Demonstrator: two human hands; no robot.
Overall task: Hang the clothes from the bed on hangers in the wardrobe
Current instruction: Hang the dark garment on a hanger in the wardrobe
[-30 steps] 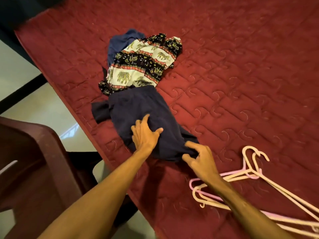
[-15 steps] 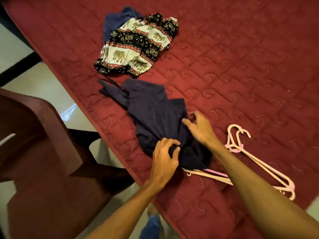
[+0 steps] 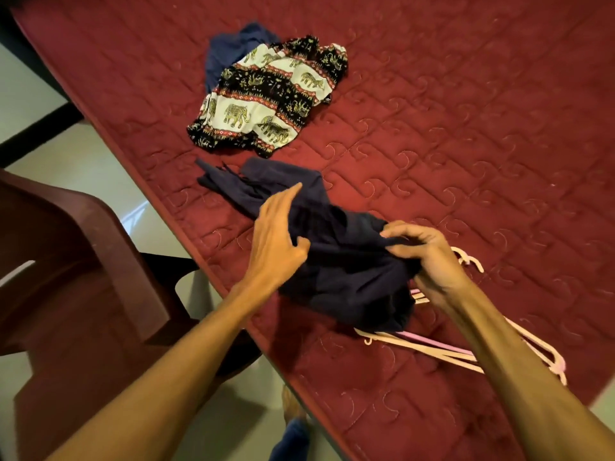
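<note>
A dark navy garment [image 3: 336,261] lies bunched near the front edge of the bed [image 3: 466,128], which has a dark red quilted cover. My right hand [image 3: 429,254] pinches a fold of it at its right side. My left hand [image 3: 279,237] hovers over its left part with fingers extended, thumb against the cloth. Pale pink and cream hangers [image 3: 442,347] lie partly under the garment and my right forearm. Farther back lies an elephant-print garment [image 3: 269,98] on top of another blue garment [image 3: 233,51].
A dark brown plastic chair [image 3: 76,277] stands on the pale floor [image 3: 83,161] left of the bed, close to its edge. A foot [image 3: 293,407] shows below by the bed's edge. The wardrobe is out of view.
The navy garment has been pulled away from the printed one toward me and bunched up. My right hand now pinches a fold; my left hand has let go and lifted with fingers straightened.
</note>
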